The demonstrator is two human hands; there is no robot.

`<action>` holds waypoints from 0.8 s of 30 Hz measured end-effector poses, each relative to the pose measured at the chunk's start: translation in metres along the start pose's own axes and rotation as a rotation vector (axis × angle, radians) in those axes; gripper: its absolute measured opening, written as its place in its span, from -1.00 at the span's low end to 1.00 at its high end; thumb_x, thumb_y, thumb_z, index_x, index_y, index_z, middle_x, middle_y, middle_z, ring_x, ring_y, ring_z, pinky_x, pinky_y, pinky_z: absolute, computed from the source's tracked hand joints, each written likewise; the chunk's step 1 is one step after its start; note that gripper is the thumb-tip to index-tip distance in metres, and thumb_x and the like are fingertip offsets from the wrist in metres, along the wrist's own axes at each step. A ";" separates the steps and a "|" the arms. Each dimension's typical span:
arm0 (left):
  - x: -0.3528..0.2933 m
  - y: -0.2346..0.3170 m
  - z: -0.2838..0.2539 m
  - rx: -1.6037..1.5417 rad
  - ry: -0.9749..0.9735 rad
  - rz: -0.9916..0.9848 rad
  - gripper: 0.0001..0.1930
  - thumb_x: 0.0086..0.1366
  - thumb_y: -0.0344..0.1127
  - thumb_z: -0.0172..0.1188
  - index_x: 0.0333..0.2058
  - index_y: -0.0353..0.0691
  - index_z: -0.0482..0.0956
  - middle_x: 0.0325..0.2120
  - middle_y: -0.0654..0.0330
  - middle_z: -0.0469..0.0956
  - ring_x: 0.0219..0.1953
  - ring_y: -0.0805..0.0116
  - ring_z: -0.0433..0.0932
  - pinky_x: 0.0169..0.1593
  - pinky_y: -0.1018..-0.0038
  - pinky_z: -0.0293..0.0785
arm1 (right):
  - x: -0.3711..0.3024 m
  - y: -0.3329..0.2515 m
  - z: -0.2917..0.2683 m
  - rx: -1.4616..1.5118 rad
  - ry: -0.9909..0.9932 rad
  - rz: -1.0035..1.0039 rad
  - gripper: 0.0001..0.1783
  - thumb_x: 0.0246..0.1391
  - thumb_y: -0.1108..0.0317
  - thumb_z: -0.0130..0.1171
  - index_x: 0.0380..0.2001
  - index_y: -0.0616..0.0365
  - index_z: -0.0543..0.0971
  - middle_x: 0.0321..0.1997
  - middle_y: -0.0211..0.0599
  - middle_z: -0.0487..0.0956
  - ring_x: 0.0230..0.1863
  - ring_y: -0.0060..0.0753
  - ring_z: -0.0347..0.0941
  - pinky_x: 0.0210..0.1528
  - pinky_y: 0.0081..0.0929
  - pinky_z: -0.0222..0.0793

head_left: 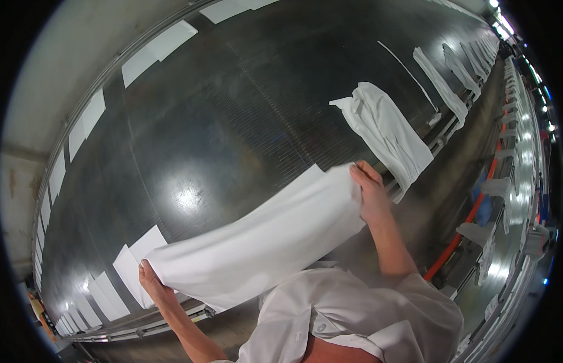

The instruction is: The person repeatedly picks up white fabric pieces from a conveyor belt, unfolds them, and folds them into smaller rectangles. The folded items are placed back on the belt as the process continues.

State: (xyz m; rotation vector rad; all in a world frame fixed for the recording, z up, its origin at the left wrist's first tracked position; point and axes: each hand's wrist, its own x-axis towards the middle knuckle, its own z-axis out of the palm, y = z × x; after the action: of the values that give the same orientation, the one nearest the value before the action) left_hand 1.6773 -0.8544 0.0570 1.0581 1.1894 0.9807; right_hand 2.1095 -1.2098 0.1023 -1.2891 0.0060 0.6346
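Stretched between my two hands is a long white cloth (257,245), smooth in the middle and hanging loose along its near edge. My left hand (154,284) pinches its left end low beside the near edge of the dark metal surface (221,151). At the other end, my right hand (372,193) grips the upper right corner, fingers closed. Thin flat white pieces (127,269) show behind the cloth next to my left hand. Beyond my right hand lies a rumpled, folded white cloth (387,124), partly over the surface's edge.
White flat pieces (88,124) line the far edge, and more (109,296) lie at the near left. Narrow white cloths (439,85) drape over the edge at the upper right. An orange-red strip (469,221) and a row of white pieces (496,189) run along the right.
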 end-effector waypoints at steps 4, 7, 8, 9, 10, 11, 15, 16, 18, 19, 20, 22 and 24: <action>0.051 0.007 0.028 -0.012 -0.086 0.046 -0.69 0.49 -0.13 0.12 -0.05 -0.28 0.51 -0.16 0.08 0.66 -0.13 0.23 0.67 -0.04 0.29 0.65 | 0.041 0.004 0.039 0.156 -0.025 -0.104 -0.87 0.34 0.29 0.14 -0.27 0.09 0.51 -0.30 -0.53 0.50 -0.22 -0.69 0.37 -0.09 -0.60 0.32; 0.077 0.008 0.040 -0.040 -0.160 0.141 -0.66 0.50 -0.12 0.09 0.00 -0.30 0.49 -0.09 0.03 0.64 -0.06 0.17 0.66 0.05 0.24 0.62 | 0.057 0.011 0.051 0.249 -0.042 -0.177 -0.82 0.32 0.24 0.21 -0.27 0.09 0.50 -0.30 -0.54 0.50 -0.24 -0.70 0.35 -0.09 -0.61 0.33; 0.081 0.005 0.043 -0.010 -0.152 0.162 -0.66 0.51 -0.12 0.08 0.01 -0.31 0.48 -0.07 0.02 0.63 -0.04 0.16 0.65 0.07 0.23 0.61 | 0.060 0.014 0.050 0.252 -0.050 -0.213 -0.80 0.31 0.22 0.24 -0.27 0.09 0.50 -0.30 -0.55 0.50 -0.25 -0.71 0.34 -0.09 -0.62 0.34; 0.082 -0.001 0.045 0.017 -0.145 0.192 -0.65 0.51 -0.12 0.08 0.02 -0.32 0.47 -0.05 0.01 0.62 -0.03 0.16 0.64 0.08 0.22 0.61 | 0.061 0.020 0.047 0.259 -0.064 -0.225 -0.82 0.32 0.24 0.22 -0.27 0.08 0.50 -0.31 -0.57 0.48 -0.25 -0.72 0.32 -0.10 -0.63 0.32; 0.085 -0.006 0.046 0.077 -0.104 0.220 -0.65 0.51 -0.12 0.07 0.03 -0.32 0.46 -0.03 0.00 0.61 -0.02 0.15 0.64 0.10 0.21 0.60 | 0.060 0.027 0.044 0.261 -0.057 -0.200 -0.83 0.32 0.25 0.22 -0.27 0.08 0.50 -0.32 -0.58 0.47 -0.26 -0.73 0.31 -0.10 -0.63 0.31; 0.083 -0.014 0.045 0.036 -0.134 0.214 -0.64 0.51 -0.13 0.07 0.03 -0.33 0.45 -0.02 -0.01 0.60 -0.01 0.14 0.64 0.09 0.21 0.61 | 0.060 0.036 0.041 0.264 -0.051 -0.176 -0.84 0.32 0.25 0.21 -0.27 0.07 0.50 -0.32 -0.59 0.46 -0.26 -0.73 0.30 -0.11 -0.64 0.30; 0.083 -0.064 0.029 0.235 -0.151 0.170 -0.65 0.51 -0.15 0.05 0.04 -0.35 0.42 -0.02 -0.04 0.59 0.00 0.11 0.63 0.07 0.19 0.63 | 0.062 0.085 0.027 0.221 0.004 -0.074 -0.87 0.31 0.31 0.22 -0.30 0.07 0.51 -0.40 -0.66 0.38 -0.32 -0.80 0.22 -0.23 -0.69 0.20; 0.083 -0.075 0.020 0.328 -0.148 0.136 -0.66 0.51 -0.16 0.05 0.03 -0.35 0.42 -0.02 -0.04 0.59 0.00 0.10 0.63 0.07 0.18 0.63 | 0.060 0.097 0.023 0.193 0.037 -0.027 -0.87 0.30 0.32 0.23 -0.32 0.08 0.52 -0.42 -0.67 0.37 -0.35 -0.82 0.20 -0.28 -0.70 0.17; 0.082 -0.094 0.002 0.161 -0.075 -0.028 -0.69 0.50 -0.19 0.04 0.00 -0.34 0.42 -0.03 -0.05 0.59 0.00 0.09 0.63 0.07 0.17 0.63 | 0.056 0.118 0.017 0.117 0.100 0.050 -0.84 0.30 0.28 0.23 -0.32 0.11 0.53 -0.42 -0.63 0.38 -0.35 -0.76 0.22 -0.26 -0.64 0.19; 0.085 -0.100 -0.004 0.072 -0.030 -0.123 -0.71 0.50 -0.21 0.03 -0.01 -0.34 0.42 -0.04 -0.05 0.59 -0.01 0.09 0.63 0.07 0.17 0.63 | 0.050 0.126 0.014 0.091 0.084 0.041 -0.83 0.29 0.28 0.24 -0.34 0.12 0.53 -0.43 -0.63 0.37 -0.36 -0.77 0.20 -0.29 -0.65 0.16; 0.086 -0.103 -0.010 0.103 -0.037 -0.137 -0.72 0.49 -0.22 0.03 -0.02 -0.34 0.42 -0.04 -0.05 0.59 -0.01 0.09 0.63 0.06 0.17 0.63 | 0.047 0.132 0.012 0.048 0.104 0.077 -0.82 0.28 0.29 0.25 -0.36 0.13 0.53 -0.45 -0.64 0.36 -0.37 -0.78 0.18 -0.31 -0.66 0.13; 0.081 -0.103 -0.024 0.139 -0.096 -0.130 -0.74 0.49 -0.25 0.02 -0.05 -0.35 0.43 -0.05 -0.05 0.60 -0.02 0.10 0.63 0.05 0.17 0.63 | 0.040 0.139 0.007 0.001 0.119 0.068 -0.81 0.28 0.29 0.25 -0.37 0.13 0.54 -0.46 -0.64 0.35 -0.39 -0.78 0.16 -0.34 -0.67 0.10; 0.073 -0.101 -0.034 0.209 -0.068 -0.106 -0.73 0.49 -0.25 0.03 -0.03 -0.36 0.43 -0.06 -0.05 0.60 -0.02 0.09 0.63 0.05 0.16 0.63 | 0.035 0.142 0.005 -0.035 0.140 0.084 -0.81 0.27 0.29 0.25 -0.37 0.14 0.54 -0.46 -0.64 0.35 -0.40 -0.79 0.15 -0.36 -0.67 0.08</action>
State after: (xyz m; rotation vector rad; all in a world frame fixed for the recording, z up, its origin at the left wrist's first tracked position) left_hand 1.6559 -0.8034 -0.0595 1.1709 1.2986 0.7445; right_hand 2.0740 -1.1714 -0.0341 -1.3703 0.1653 0.6172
